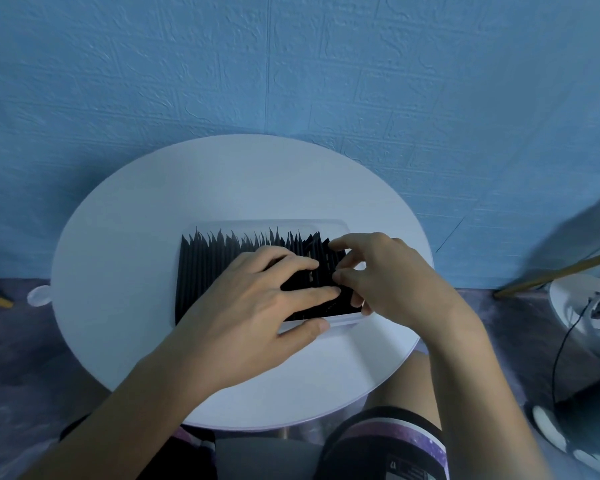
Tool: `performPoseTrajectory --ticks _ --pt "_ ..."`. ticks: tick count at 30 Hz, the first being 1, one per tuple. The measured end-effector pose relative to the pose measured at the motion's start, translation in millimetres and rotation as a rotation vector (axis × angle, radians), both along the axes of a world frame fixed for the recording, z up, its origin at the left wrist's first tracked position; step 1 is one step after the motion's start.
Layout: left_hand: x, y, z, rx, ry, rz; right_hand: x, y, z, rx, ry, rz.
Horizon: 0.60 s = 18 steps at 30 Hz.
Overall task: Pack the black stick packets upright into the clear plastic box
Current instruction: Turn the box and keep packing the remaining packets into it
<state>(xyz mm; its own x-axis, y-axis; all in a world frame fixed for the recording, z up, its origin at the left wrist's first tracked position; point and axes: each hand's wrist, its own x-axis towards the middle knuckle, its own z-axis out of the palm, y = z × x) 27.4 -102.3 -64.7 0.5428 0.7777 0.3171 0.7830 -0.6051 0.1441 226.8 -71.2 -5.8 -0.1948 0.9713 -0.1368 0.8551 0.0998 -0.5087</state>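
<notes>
A clear plastic box [340,227] sits in the middle of a round white table [125,244]. It is filled almost edge to edge with black stick packets [205,268] standing upright in a tight row. My left hand [257,306] lies flat on the packets, fingers pressing those at the right end, thumb against the box's near wall. My right hand [385,271] is at the box's right end, its fingertips pinching the last packets there. The packets under both hands are partly hidden.
A blue textured wall rises behind the table. A small clear round thing [39,295] pokes out at the table's left edge. On the floor at right are a white device [582,317] with a black cable and a wooden stick [555,271]. My knees are below the table.
</notes>
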Motion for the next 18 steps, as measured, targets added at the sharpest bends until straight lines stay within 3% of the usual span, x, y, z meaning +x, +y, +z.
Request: performPoseTrajectory --ticks 14,18 --pt "-0.4 -0.3 -1.4 0.001 -0.007 -0.004 -7.7 4.6 -0.4 0.063 -0.194 0.039" --pt "-2.1 -1.0 -1.5 0.009 -0.018 -0.004 -5.2 9.8 1.2 0.076 -0.136 0.009"
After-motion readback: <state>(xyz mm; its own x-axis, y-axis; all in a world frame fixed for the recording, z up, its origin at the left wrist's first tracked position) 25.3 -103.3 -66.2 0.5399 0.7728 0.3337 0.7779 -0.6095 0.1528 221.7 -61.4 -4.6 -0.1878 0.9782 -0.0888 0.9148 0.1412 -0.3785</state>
